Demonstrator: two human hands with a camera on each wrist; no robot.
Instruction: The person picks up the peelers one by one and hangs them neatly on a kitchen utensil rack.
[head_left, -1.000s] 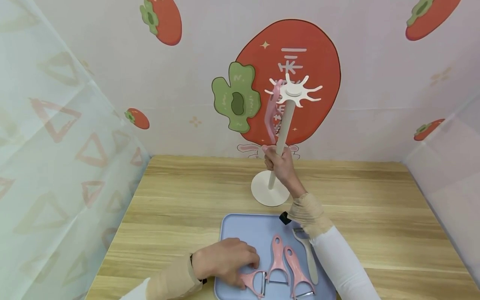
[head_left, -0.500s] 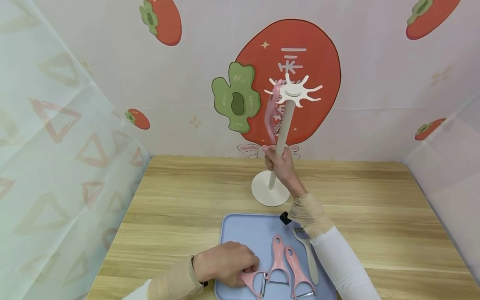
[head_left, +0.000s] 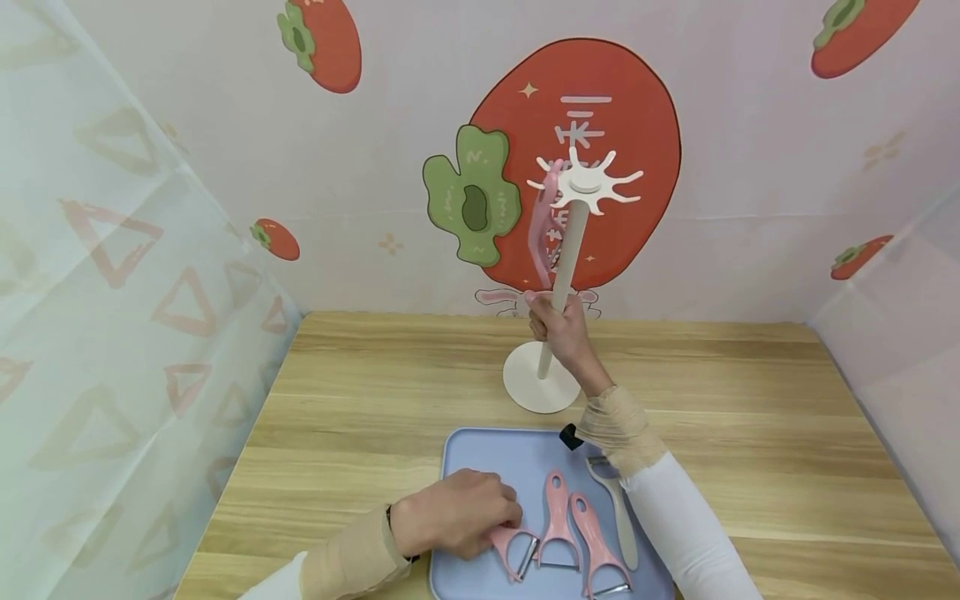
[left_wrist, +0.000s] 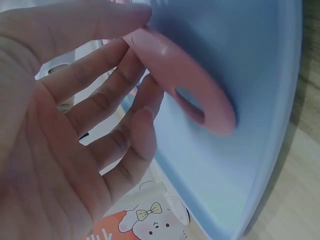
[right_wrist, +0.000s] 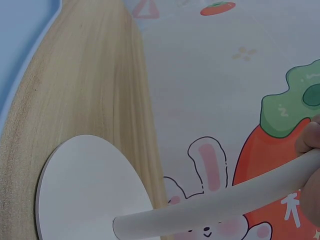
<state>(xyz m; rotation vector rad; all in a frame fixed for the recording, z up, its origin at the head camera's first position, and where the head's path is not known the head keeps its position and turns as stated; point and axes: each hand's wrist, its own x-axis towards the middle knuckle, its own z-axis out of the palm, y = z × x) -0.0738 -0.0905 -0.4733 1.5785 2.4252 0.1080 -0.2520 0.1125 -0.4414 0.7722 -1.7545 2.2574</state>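
Note:
My left hand (head_left: 467, 512) pinches the handle of a pink Y-shaped peeler (head_left: 501, 537) at the blue tray's left side. In the left wrist view, thumb and fingertips meet at the middle of that handle, its holed end pointing away. My right hand (head_left: 562, 327) grips the white pole (head_left: 572, 250) of an upright stand below its many-armed top (head_left: 588, 179). From one arm on the left hangs another pink peeler (head_left: 543, 225). Two pink peelers, one nearer the middle (head_left: 557, 510) and one farther right (head_left: 590, 529), lie beside the held one.
The blue tray (head_left: 480, 454) is at the table's front, also holding a pale straight-handled peeler (head_left: 622, 525) partly under my right forearm. Behind it, the stand's round white base (head_left: 525, 383) rests on the wooden table (head_left: 360, 400). A strawberry-print wall (head_left: 375, 167) closes off the back.
My left hand has shifted slightly up and right, and the pink peeler in it has turned a little. The right hand stays on the pole.

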